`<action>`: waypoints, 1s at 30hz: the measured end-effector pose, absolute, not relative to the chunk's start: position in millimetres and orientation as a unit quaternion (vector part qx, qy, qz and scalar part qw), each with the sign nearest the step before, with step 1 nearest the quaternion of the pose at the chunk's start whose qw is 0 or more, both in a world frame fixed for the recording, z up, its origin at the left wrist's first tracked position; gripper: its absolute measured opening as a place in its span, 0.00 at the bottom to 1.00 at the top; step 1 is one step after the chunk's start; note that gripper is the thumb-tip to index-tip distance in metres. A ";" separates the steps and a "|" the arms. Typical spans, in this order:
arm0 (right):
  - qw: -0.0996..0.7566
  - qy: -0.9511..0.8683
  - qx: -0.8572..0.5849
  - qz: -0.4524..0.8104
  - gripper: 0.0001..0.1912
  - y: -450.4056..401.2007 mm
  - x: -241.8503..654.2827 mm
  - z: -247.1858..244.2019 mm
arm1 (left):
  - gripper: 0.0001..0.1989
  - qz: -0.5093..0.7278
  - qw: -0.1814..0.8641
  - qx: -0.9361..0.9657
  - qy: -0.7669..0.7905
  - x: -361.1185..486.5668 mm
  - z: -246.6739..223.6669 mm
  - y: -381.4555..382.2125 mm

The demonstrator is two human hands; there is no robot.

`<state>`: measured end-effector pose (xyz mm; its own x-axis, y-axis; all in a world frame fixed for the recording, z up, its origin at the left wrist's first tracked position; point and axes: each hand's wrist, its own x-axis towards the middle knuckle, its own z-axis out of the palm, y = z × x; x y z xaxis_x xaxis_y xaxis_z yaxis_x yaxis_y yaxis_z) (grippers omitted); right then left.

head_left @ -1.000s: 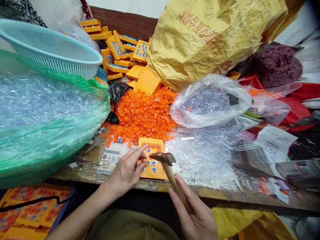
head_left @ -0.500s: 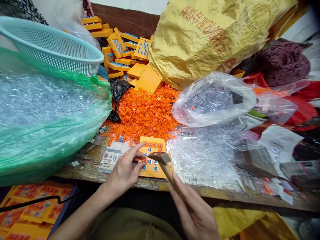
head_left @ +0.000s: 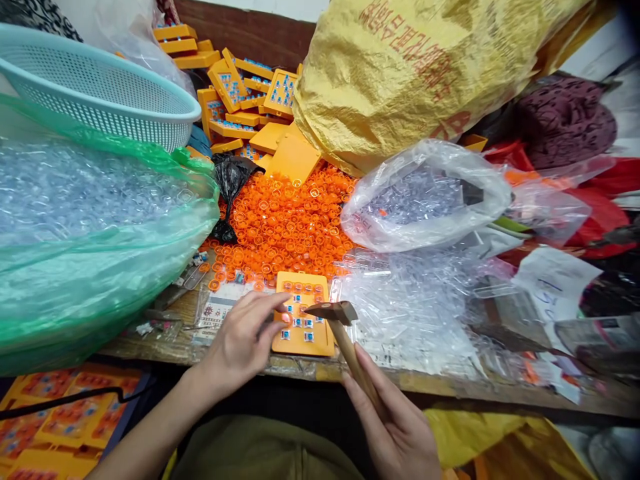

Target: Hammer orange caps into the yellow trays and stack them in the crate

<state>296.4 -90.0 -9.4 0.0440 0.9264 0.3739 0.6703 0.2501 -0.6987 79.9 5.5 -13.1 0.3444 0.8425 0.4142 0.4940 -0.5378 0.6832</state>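
My right hand (head_left: 395, 427) is wrapped around the wooden handle of a small hammer (head_left: 350, 347). The hammer's dark head is over the right part of a flat yellow-orange plastic plate (head_left: 295, 348). A row of orange round pieces runs along the plate's top, with several small blue-and-clear pieces below. At the plate's left edge my left hand (head_left: 245, 333) has its thumb and fingers curved in a pinch. A small orange plastic piece (head_left: 285, 318) shows at the thumb tip, partly hidden by the fingers.
Beyond the plate lies a heap of orange rings (head_left: 285, 220). A green bag (head_left: 100, 273) of clear parts and a blue basket (head_left: 185, 113) stand left. Clear plastic pieces (head_left: 410, 307) and a white bag (head_left: 425, 233) lie right. Yellow cases (head_left: 270, 137) and a yellow sack (head_left: 390, 87) are behind.
My left hand has drawn slightly left and its fingers have lifted off the plate's pieces. The hammer head has turned and moved a little right.
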 end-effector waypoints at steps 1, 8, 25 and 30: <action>0.415 -0.674 -0.592 0.153 0.27 -91.2 296.7 -9.0 | 0.18 0.369 0.234 0.801 0.409 85.3 -10.1 6.5; 0.375 -0.722 -0.559 0.160 0.32 -97.2 298.8 -9.6 | 0.23 0.311 0.270 0.812 0.414 99.8 -9.6 11.0; 0.333 -0.734 -0.562 0.188 0.27 -93.2 303.4 -6.7 | 0.23 0.358 0.304 0.735 0.489 108.8 -15.5 1.1; 0.374 -0.680 -0.602 0.188 0.24 -93.4 309.8 -7.7 | 0.18 0.393 0.303 0.704 0.509 90.1 -14.8 15.0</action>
<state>309.8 -93.4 -7.7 0.0055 0.9593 0.2825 0.6783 0.2040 -0.7059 90.1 15.0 -14.8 0.1735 0.9539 0.2449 0.4775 -0.2990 0.8262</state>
